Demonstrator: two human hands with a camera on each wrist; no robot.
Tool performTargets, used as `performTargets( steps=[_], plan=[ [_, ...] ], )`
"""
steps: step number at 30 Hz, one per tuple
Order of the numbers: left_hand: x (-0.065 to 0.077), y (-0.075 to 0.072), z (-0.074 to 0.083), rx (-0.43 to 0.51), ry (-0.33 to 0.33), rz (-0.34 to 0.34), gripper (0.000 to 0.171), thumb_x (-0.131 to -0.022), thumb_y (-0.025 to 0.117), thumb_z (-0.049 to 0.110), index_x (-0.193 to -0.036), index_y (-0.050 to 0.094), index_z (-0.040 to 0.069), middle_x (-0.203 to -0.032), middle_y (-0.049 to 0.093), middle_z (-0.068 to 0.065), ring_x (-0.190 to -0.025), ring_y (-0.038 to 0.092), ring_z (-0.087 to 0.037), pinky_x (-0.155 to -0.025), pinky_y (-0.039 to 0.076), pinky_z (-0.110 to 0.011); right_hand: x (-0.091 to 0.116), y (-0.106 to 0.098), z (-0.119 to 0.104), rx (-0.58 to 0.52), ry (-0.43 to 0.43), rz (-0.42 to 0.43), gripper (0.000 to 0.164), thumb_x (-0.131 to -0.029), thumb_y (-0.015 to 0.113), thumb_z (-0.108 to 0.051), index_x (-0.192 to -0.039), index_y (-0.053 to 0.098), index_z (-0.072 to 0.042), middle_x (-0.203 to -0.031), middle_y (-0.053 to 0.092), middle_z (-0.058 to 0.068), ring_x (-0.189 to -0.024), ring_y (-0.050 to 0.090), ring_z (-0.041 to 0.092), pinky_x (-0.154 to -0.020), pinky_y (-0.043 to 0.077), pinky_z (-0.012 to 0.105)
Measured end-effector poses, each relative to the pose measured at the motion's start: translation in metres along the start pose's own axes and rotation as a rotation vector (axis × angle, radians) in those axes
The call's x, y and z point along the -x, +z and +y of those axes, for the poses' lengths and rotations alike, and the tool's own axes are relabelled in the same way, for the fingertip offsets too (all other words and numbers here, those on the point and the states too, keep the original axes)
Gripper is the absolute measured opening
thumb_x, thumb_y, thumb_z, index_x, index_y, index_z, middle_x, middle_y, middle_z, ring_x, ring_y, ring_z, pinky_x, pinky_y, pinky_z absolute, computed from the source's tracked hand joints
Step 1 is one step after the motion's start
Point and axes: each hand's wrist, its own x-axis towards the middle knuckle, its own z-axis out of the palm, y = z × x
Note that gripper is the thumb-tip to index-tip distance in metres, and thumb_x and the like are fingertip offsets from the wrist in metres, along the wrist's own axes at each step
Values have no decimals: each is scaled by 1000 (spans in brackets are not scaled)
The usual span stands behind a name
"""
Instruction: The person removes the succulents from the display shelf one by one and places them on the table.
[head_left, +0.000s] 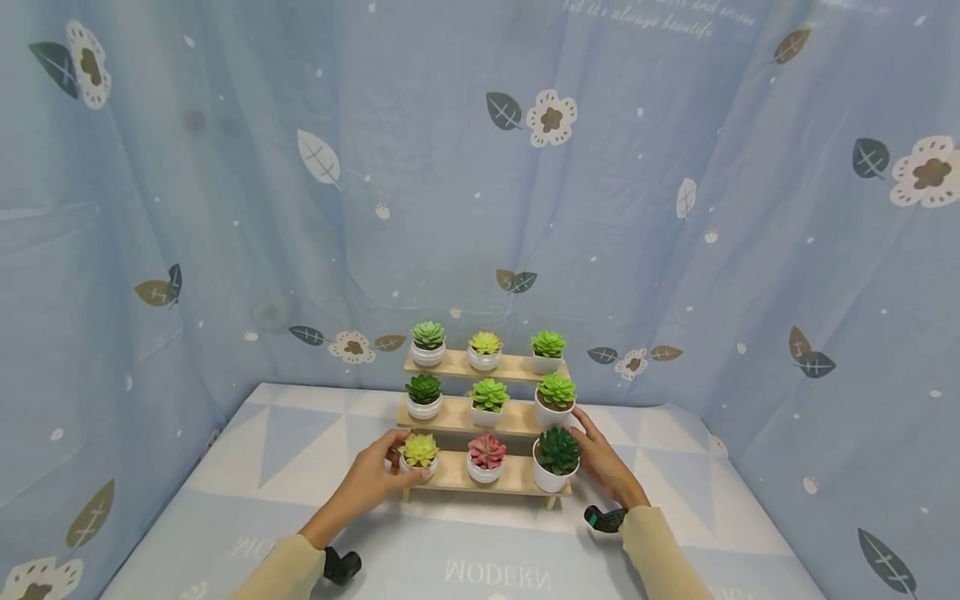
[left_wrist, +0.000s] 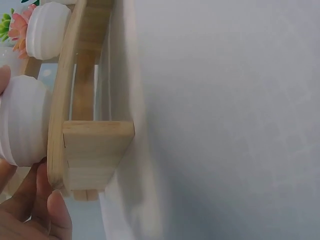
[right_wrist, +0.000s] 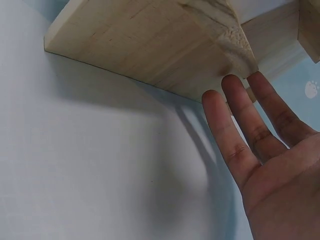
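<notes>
A three-tier wooden plant stand (head_left: 450, 482) holds several small artificial succulents in white pots. At the left end of its lowest tier, my left hand (head_left: 373, 473) grips the potted yellow-green succulent (head_left: 418, 451), thumb in front and fingers behind. The left wrist view shows that white pot (left_wrist: 26, 122) at the shelf's end, fingers around it. By the stand's right side is my right hand (head_left: 602, 462), beside the dark green potted succulent (head_left: 557, 454). In the right wrist view its fingers (right_wrist: 240, 115) are extended at the wooden stand (right_wrist: 145, 45); contact is hard to tell.
A pink succulent (head_left: 486, 454) is mid-way along the lowest tier. More potted succulents (head_left: 424, 396) line the middle and top tiers. The patterned tabletop (head_left: 300, 442) reaches back to a blue floral curtain (head_left: 450, 208), which also hangs on both sides.
</notes>
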Motion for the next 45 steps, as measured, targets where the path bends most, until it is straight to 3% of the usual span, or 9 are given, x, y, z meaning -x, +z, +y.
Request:
performTargets(
  steps=[8,15,21,32,45],
  plan=[
    [3,1,1,13,-7,8,75,-78,91,40,-139,60,9,-110,64,-1,-88,55,-14,-68,46,-31,1,1,2,-10,-5,0,68,-108,53,-37,-165,16,-26,-170,10,16,-150,24,47,-114,25,69],
    [5,-5,2,-29,9,26,75,-76,92,41,-137,62,8,-107,64,0,-88,57,-15,-71,48,-32,-2,-1,4,-17,-23,-8,68,-108,53,-38,-164,17,-27,-170,9,14,-151,22,46,-115,24,68],
    [9,-14,0,-44,16,30,75,-77,91,43,-137,61,9,-111,64,-1,-91,58,-16,-76,50,-36,0,0,4,-15,-21,17,65,-109,52,-35,-164,19,-25,-169,12,15,-148,28,46,-114,27,67],
    [23,-32,1,-70,-3,44,72,-77,91,46,-134,62,12,-108,64,1,-92,56,-13,-76,49,-32,1,6,3,-18,-32,38,66,-108,53,-36,-164,19,-25,-169,14,18,-148,30,48,-113,29,68],
    [38,-50,-7,-85,-57,52,75,-75,91,50,-133,61,12,-115,64,-1,-96,56,-15,-76,49,-28,2,5,5,-11,-26,30,70,-108,53,-39,-165,15,-25,-170,9,18,-151,22,47,-116,23,67]
  ],
)
